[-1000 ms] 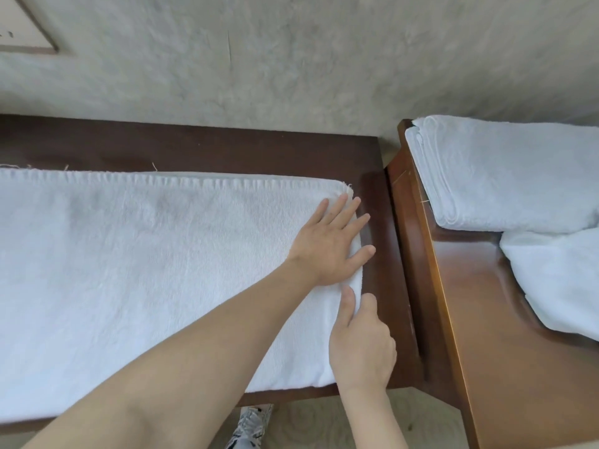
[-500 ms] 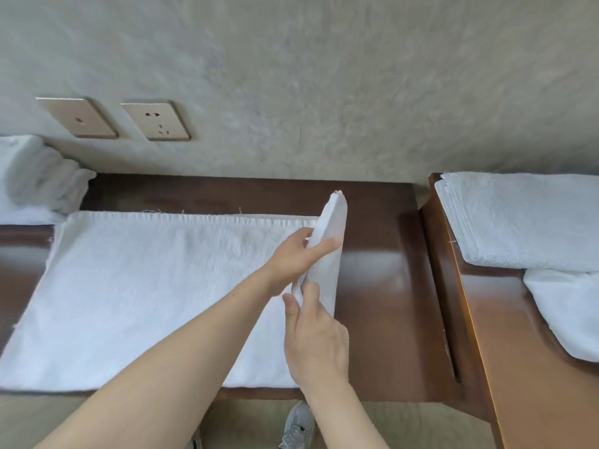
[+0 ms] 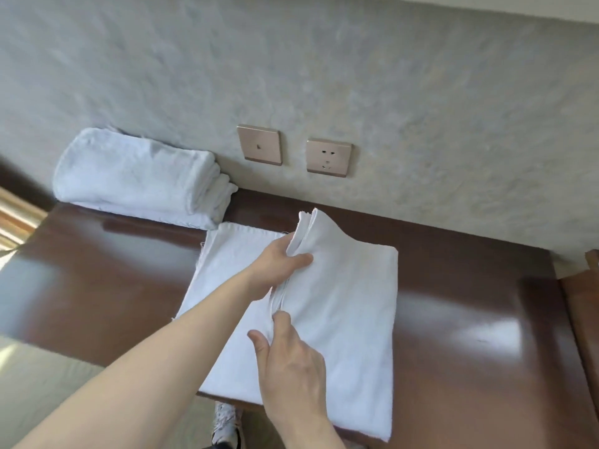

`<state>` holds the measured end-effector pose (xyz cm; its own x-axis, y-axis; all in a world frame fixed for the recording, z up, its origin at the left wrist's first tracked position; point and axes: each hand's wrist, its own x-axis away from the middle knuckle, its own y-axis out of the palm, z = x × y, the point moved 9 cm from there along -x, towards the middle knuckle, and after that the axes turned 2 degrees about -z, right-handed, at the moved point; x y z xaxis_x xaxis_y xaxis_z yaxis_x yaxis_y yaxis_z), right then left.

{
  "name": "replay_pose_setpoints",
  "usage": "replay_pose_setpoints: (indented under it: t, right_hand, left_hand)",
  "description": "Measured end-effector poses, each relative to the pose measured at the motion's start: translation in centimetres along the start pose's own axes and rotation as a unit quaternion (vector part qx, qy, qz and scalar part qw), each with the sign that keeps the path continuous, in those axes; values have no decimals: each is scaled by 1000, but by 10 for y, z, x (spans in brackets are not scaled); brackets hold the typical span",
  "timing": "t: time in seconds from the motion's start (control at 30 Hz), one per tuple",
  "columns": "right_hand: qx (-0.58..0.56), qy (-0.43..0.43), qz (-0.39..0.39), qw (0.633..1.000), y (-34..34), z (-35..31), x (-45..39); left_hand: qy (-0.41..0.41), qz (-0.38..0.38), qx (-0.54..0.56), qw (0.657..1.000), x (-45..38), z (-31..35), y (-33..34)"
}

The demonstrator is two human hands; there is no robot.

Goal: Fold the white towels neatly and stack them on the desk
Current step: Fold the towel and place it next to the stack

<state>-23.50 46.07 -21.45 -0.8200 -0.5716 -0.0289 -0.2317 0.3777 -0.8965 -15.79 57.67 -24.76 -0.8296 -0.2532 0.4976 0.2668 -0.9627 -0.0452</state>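
A dark, glossy wooden tabletop (image 3: pixel 470 319) runs along the wall. A white towel (image 3: pixel 340 319) lies on it in the middle, its near edge overhanging. At the far left sits a stack of folded towels (image 3: pixel 139 179).

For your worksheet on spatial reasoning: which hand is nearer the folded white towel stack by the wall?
Left. The left hand sits closer to the folded white towel stack; the right hand is lower, nearer the desk's front edge.

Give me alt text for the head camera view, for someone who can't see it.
Two hands fold a white towel on a dark wooden desk: the left hand and the right hand grip its raised edge, partway across the half lying flat. A stack of folded towels sits at the back left, below two wall plates.
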Motion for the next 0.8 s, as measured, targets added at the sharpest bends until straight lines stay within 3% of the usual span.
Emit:
replay_pose_setpoints:
  t: [0.13, 0.3, 0.53, 0.67, 0.8]
  right_hand:
    - [-2, -20, 0, 1000, 31, -55, -13]
    - [10, -22, -52, 998, 75, -116, -30]
    - [95, -7, -157, 983, 165, -139, -27]
    - [45, -27, -226, 973, 182, -139, -11]
    - [-135, 17, -288, 948, 165, -123, -15]
  left_hand:
    - [20, 3, 57, 998, 4, -12, -66]
    - [-11, 8, 119, 993, 2, -55, -146]
    - [-47, 9, 72, 996, -21, -105, -187]
    - [-46, 66, 36, 996, -21, -114, -195]
    - [-27, 166, -93, 981, 0, -112, -206]
